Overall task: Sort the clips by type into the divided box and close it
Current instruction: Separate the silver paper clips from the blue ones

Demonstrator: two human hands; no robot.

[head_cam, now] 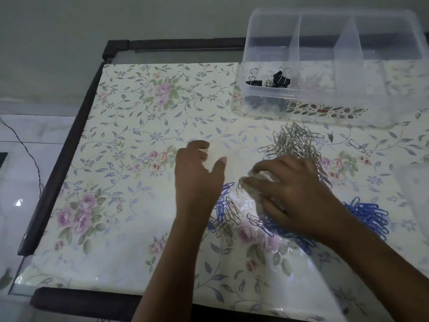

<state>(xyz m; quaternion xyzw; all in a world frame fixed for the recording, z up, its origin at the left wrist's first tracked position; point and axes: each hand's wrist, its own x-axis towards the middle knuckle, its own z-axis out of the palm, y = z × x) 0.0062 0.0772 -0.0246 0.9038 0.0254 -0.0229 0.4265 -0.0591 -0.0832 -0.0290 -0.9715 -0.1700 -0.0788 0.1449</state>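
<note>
Table (144,108) with a floral plastic cover and a dark frame, standing against a grey wall. Pale tiled floor (34,126) on the left, with a thin cable (25,147) across it.

Clear divided box (325,98) at the far right of the table, open. Its left compartment holds black binder clips (276,79) with silver handles.

Silver clip pile (294,142) lies in front of the box, with one stray silver clip (357,145) to its right. Blue clips (369,214) are heaped near the right edge. Mixed clips (227,212), silver and blue, lie between the wrists. A translucent plastic piece (415,182) sits at the right border; it is too blurred to identify.

Left hand (197,177) hovers over the cover, fingers loosely bent, thumb spread, holding nothing. Right hand (294,194) is over the clips, its thumb and fingertip pinching a single silver clip (240,185); the fingers are motion-blurred.
</note>
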